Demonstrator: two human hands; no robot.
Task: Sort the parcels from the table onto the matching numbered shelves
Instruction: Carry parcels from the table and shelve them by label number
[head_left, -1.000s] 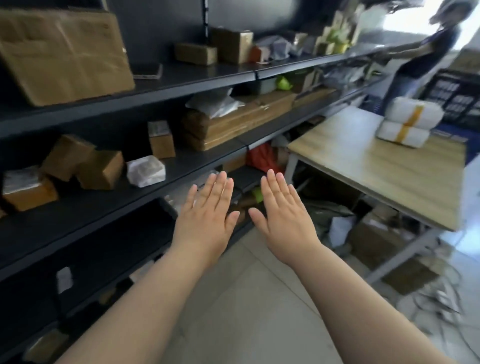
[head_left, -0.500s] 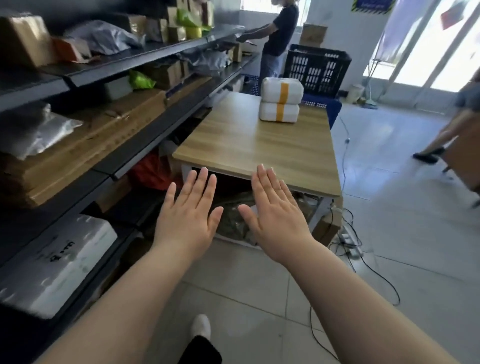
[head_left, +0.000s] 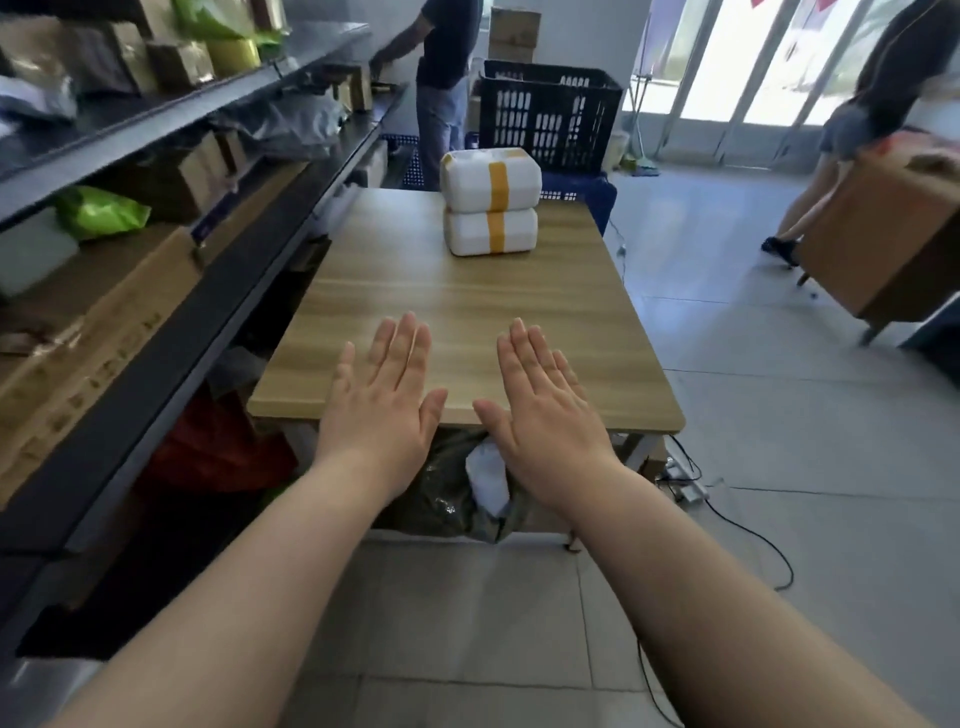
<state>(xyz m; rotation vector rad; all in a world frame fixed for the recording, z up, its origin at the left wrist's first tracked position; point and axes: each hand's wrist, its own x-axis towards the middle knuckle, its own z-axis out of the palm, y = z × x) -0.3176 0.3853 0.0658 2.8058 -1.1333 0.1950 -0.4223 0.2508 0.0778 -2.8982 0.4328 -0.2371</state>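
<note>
Black metal shelves (head_left: 208, 332) run down the left side and are the biggest thing in view. They hold brown boxes and soft bags, one of them a bright green bag (head_left: 98, 213), so this looks like the place where sorted parcels go. I cannot read any shelf numbers from here. A wooden table (head_left: 467, 301) stands close beside the shelves, likely so that each parcel has only a short trip. Past its far end sits a black plastic crate (head_left: 550, 119), and a person in dark clothes stands next to it, reaching to the shelves. Off to the right, another person carries a big brown cardboard box (head_left: 883, 234). On the far part of the table lie two white parcels bound with yellow tape, the top parcel (head_left: 491, 176) resting right on the bottom parcel (head_left: 491, 234). These look like the ones left to sort. The left hand (head_left: 379, 410) and the right hand (head_left: 545, 415) hang side by side over the near edge of the table, well apart from the parcels. Both are palm down and hold nothing. The fingers (head_left: 410, 348) are straight and close together, and the thumbs stick out toward each other. I think the hands are held out ready to reach. The top parcel should come off first, since it lies on the other.
</note>
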